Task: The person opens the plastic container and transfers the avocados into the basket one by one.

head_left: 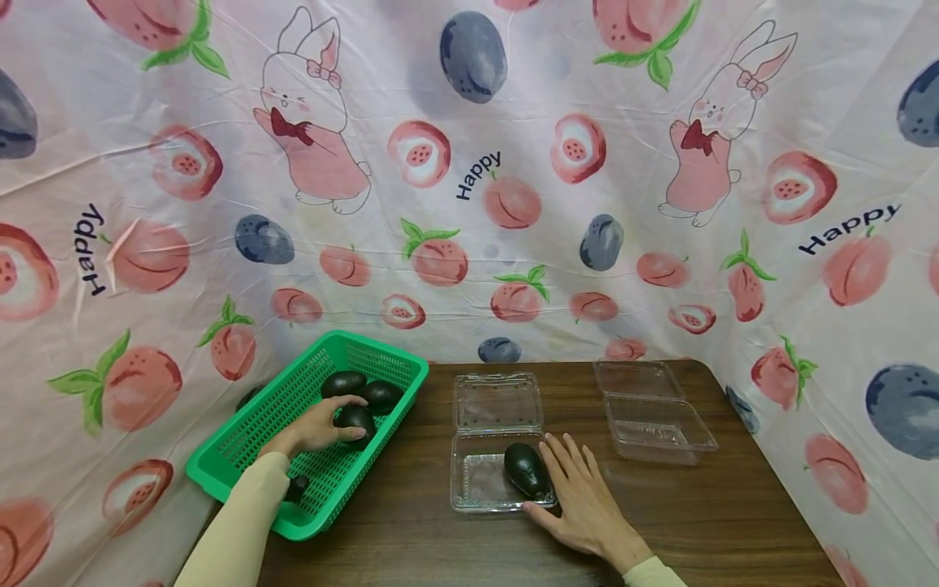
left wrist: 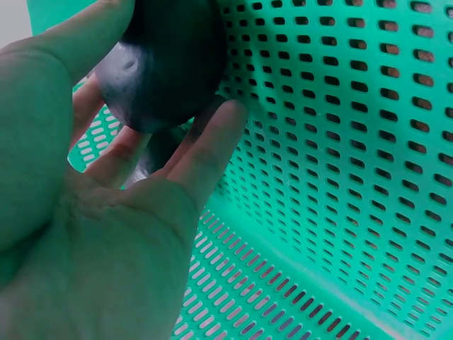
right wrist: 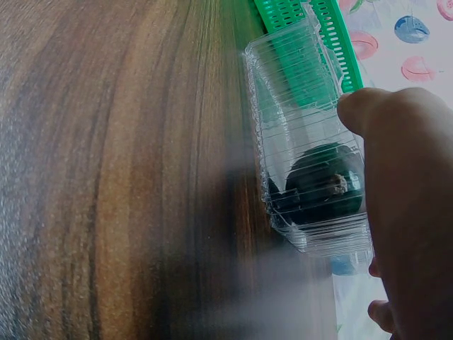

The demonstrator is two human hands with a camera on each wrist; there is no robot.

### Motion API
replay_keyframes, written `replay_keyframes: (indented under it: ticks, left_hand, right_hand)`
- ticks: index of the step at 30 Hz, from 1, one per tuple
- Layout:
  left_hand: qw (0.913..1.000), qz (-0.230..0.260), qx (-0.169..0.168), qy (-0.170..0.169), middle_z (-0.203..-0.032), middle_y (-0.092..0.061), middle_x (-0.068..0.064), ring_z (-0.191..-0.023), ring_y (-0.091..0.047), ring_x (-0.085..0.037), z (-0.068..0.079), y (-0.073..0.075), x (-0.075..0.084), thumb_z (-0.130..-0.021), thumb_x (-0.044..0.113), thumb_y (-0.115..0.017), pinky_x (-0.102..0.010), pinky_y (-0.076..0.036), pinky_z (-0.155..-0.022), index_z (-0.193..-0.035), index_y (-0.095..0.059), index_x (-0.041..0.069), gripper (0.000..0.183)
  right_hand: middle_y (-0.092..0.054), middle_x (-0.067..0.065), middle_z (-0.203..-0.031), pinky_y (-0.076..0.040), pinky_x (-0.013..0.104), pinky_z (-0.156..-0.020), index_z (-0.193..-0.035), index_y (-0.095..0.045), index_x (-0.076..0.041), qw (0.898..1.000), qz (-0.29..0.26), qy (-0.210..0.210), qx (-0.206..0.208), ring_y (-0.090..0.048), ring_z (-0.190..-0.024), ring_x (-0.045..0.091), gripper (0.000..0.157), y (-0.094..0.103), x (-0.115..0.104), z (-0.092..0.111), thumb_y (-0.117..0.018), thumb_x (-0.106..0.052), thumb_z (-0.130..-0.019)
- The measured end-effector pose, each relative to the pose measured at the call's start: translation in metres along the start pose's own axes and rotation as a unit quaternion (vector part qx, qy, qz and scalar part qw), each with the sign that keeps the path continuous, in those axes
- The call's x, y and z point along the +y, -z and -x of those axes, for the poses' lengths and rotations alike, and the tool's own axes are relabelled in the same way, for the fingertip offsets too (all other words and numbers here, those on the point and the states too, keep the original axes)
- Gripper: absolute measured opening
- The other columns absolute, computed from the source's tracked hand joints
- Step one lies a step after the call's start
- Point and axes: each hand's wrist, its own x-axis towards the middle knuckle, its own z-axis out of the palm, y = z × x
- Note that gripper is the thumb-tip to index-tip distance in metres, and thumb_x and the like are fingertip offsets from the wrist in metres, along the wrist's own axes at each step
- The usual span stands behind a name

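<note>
Inside the green plastic basket (head_left: 220,456), my left hand (head_left: 319,425) grips a dark avocado (head_left: 356,425) between thumb and fingers; the left wrist view shows this avocado (left wrist: 166,64) close to the basket's perforated wall. Two more avocados (head_left: 343,384) lie just beyond it. A clear clamshell box (head_left: 469,481) stands in the middle of the table with its lid (head_left: 497,403) folded back. One avocado (head_left: 526,470) sits at the right side of that box. My right hand (head_left: 583,497) rests with extended fingers along the box's right edge; its thumb touches the near corner.
A second clear clamshell box (head_left: 656,428) stands with its lid up at the right of the brown wooden table (head_left: 411,538). A small black object (head_left: 297,487) lies in the near end of the basket. Fruit-patterned cloth (head_left: 469,285) hangs behind and at both sides.
</note>
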Motion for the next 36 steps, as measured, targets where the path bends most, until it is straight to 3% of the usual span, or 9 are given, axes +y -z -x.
replay_keyframes:
  ticks: [14, 21, 36]
  left_hand:
    - [0.9999, -0.012, 0.002, 0.006, -0.178, -0.033, -0.037, -0.159, -0.040, -0.066, 0.0012, -0.0007, -0.0015, -0.108, 0.043, -0.078, -0.076, -0.051, -0.114, -0.171, -0.046, 0.006, 0.079]
    - [0.9997, -0.009, 0.007, 0.021, -0.181, -0.025, -0.037, -0.162, -0.032, -0.067, 0.0031, 0.0012, -0.0007, -0.107, 0.054, -0.076, -0.081, -0.044, -0.119, -0.175, -0.037, 0.006, 0.092]
    - [0.9994, -0.007, 0.015, 0.031, -0.187, -0.015, -0.030, -0.169, -0.019, -0.065, 0.0031, -0.0001, -0.0073, -0.107, 0.064, -0.070, -0.087, -0.033, -0.124, -0.180, -0.029, 0.014, 0.098]
  right_hand:
    - [-0.047, 0.019, -0.178, -0.033, 0.073, -0.133, -0.169, -0.050, -0.003, 1.000, 0.003, 0.003, 0.008, -0.042, -0.167, 0.049, 0.096, 0.0001, -0.0012, 0.0001, -0.073, -0.068, -0.101]
    - [-0.048, 0.019, -0.178, -0.033, 0.073, -0.133, -0.169, -0.050, -0.003, 1.000, 0.005, 0.005, 0.012, -0.042, -0.166, 0.050, 0.096, -0.0004, -0.0008, 0.0006, -0.074, -0.067, -0.101]
    - [-0.048, 0.019, -0.178, -0.035, 0.073, -0.133, -0.169, -0.050, -0.003, 1.000, 0.008, 0.006, 0.011, -0.042, -0.167, 0.049, 0.097, -0.0010, 0.0002, 0.0007, -0.073, -0.068, -0.101]
